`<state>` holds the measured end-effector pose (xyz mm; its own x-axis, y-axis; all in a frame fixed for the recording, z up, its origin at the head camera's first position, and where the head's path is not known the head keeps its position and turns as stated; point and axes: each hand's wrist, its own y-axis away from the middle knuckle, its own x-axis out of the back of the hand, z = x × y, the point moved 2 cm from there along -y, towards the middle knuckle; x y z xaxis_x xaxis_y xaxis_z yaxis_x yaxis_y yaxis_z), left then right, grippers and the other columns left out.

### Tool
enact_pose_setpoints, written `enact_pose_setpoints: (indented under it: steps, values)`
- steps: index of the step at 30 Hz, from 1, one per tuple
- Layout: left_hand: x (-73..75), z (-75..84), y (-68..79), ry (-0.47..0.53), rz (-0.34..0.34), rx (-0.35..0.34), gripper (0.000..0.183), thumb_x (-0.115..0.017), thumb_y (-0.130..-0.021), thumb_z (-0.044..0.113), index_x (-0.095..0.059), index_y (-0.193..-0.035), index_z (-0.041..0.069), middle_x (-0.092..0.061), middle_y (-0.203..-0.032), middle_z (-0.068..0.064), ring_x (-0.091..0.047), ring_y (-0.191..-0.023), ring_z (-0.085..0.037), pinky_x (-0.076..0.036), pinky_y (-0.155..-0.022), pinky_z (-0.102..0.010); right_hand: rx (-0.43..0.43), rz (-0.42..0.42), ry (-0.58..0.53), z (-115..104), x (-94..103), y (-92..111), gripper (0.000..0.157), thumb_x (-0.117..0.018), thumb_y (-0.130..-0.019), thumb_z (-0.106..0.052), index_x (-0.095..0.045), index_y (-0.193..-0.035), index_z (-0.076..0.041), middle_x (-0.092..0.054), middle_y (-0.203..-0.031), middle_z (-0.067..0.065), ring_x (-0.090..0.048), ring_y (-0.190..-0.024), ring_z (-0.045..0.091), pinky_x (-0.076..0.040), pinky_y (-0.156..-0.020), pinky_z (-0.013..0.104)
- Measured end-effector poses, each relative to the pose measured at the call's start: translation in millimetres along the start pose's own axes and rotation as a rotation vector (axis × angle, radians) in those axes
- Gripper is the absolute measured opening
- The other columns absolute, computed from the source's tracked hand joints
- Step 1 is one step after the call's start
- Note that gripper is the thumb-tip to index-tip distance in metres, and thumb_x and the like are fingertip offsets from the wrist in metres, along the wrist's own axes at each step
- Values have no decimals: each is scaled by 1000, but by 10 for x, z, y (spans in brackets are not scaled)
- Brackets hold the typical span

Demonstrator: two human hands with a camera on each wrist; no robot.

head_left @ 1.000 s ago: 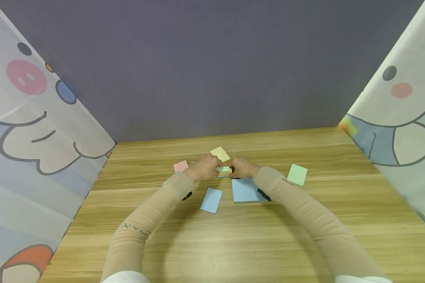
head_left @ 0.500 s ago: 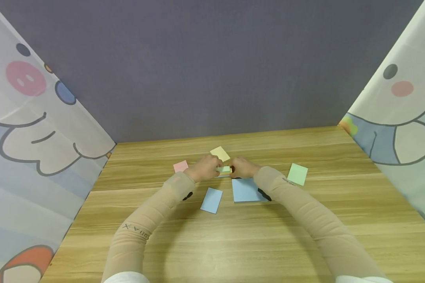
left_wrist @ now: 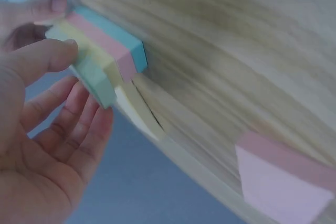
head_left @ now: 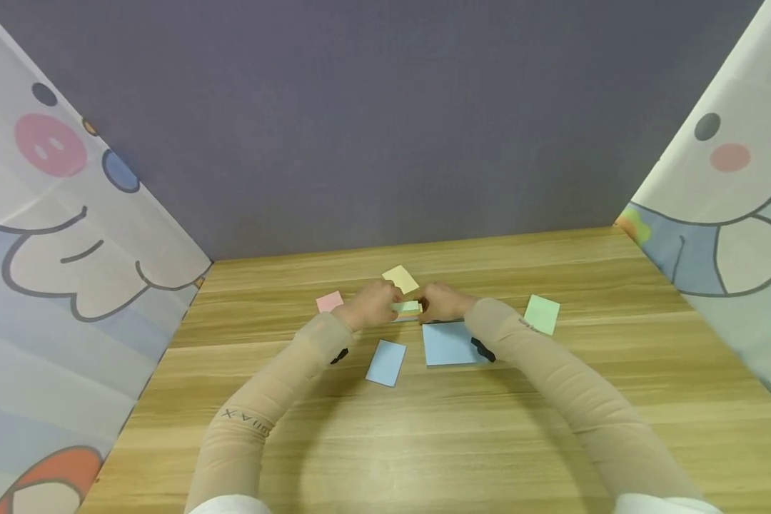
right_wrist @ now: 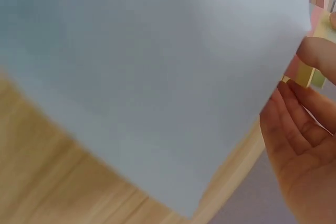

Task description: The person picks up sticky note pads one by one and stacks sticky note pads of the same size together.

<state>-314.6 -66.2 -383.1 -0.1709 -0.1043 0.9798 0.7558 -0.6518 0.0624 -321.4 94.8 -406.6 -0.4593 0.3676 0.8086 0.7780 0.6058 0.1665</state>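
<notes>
A stack of sticky note pads stands at mid-table between both hands. The left wrist view shows its layers: a blue pad at the bottom, a pink pad, a yellow pad and a green pad on top, slightly askew. My left hand pinches the green pad, thumb on its top face and fingers curled at its far side. My right hand grips the stack's right end, thumb and fingertips at the pads' edges. Part of this end is hidden by the fingers.
Under my right wrist lies a large blue pad. A smaller blue pad lies nearer. Around the hands are a pink pad, a pale yellow pad and a green pad. A grey partition rises behind the table.
Both hands stay at the stack with almost no movement. The whole head view shifts very slightly; the loose pads keep their places.
</notes>
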Motion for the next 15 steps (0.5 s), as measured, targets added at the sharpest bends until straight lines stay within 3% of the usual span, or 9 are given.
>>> enact_pose_setpoints:
  steps: [4,8,15]
  values:
    - [48,-92,106,66,-19,69,34,-66,-81,11,-62,-114,3,-60,-114,-8,-58,-102,-22,-49,-87,-31,-2,0,20,4,29,5,37,-69,-80,-14,-61,-113,0,-64,-93,5,-55,-79,14,-48,-71,26]
    - [62,-146,170,70,4,66,31,-65,-80,8,-64,-110,1,-62,-113,-10,-60,-99,-23,-51,-84,-33,-2,25,61,-24,60,21,47,-68,-82,-18,-56,-122,1,-63,-107,11,-57,-93,20,-49,-84,35]
    - [60,-147,217,65,36,57,28,-67,-79,8,-66,-106,-1,-65,-106,-12,-62,-93,-23,-52,-80,-33,52,107,93,-136,91,22,33,-69,-81,-17,-64,-110,-1,-64,-105,11,-58,-92,20,-50,-82,36]
